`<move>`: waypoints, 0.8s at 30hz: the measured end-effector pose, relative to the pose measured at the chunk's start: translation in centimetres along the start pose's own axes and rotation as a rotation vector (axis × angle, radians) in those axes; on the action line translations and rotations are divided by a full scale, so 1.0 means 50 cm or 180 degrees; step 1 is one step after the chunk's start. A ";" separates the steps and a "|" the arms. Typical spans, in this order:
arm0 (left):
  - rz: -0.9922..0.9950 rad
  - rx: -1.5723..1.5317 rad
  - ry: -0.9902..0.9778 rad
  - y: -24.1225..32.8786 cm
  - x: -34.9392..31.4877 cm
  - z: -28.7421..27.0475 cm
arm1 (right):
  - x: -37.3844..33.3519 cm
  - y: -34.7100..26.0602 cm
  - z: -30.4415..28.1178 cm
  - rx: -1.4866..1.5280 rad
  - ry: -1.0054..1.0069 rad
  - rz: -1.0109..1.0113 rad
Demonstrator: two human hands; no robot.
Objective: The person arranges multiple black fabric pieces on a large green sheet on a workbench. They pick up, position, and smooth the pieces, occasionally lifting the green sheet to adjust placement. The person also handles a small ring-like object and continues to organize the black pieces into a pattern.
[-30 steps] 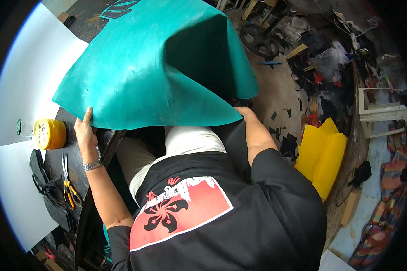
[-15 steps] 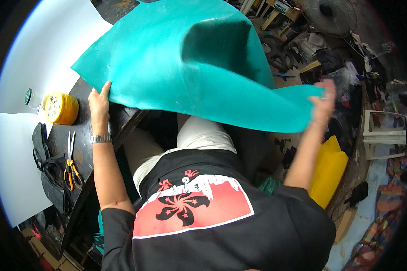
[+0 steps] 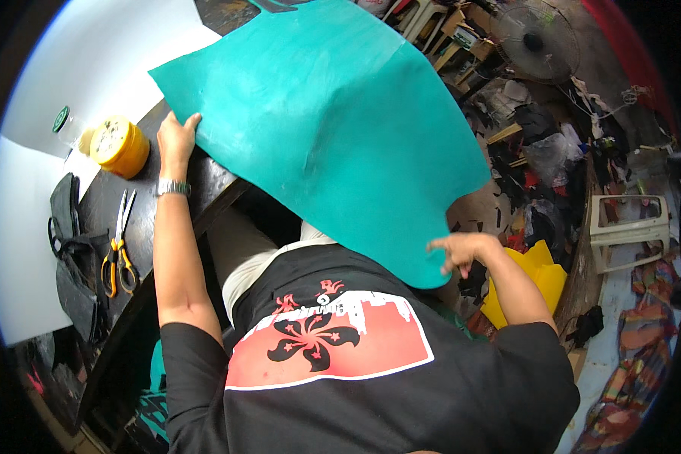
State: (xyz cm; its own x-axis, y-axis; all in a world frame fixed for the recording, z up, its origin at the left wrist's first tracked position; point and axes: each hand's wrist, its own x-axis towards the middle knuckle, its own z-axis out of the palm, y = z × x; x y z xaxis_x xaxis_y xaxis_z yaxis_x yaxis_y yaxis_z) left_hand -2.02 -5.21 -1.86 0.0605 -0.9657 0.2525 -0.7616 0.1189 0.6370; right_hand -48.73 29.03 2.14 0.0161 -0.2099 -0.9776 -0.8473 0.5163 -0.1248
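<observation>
A large teal sheet (image 3: 318, 129), smooth and flexible, spreads from the dark table over my lap. At its near left edge my left hand (image 3: 175, 142) pinches the sheet, thumb on top and the other fingers partly hidden. My right hand (image 3: 467, 251) is at the sheet's near right corner, fingers apart and its index finger reaching over the edge. Nothing shows in its grip. Left of my left hand stand a yellow tub (image 3: 119, 147) and a clear jar with a green lid (image 3: 61, 119). Scissors with orange-and-black handles (image 3: 119, 246) lie nearby on the table.
White sheeting (image 3: 34, 250) borders the table's left side, with black fabric pieces (image 3: 76, 265) beside it. A yellow sheet (image 3: 533, 284) lies beyond my right forearm. Scraps, a standing fan (image 3: 533, 41) and a pale plastic stool (image 3: 629, 231) occupy the right side.
The raised sheet has settled flatter, and its right end has swung nearer and to the left. My right hand has released that end and moved left. My left hand keeps the left edge.
</observation>
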 end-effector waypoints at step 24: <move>-0.0331 0.0663 0.0359 0.068 -0.199 -0.047 | 0.015 -0.612 -0.157 -0.0111 0.2390 -0.5030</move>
State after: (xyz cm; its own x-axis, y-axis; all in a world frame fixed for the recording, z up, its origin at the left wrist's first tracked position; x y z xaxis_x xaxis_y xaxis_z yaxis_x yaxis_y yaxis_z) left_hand -3.68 5.36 -0.49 0.2081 -0.9370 0.2805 -0.8633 -0.0412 0.5030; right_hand -26.96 6.57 6.57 0.5456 -0.7597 0.3539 -0.2715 -0.5597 -0.7829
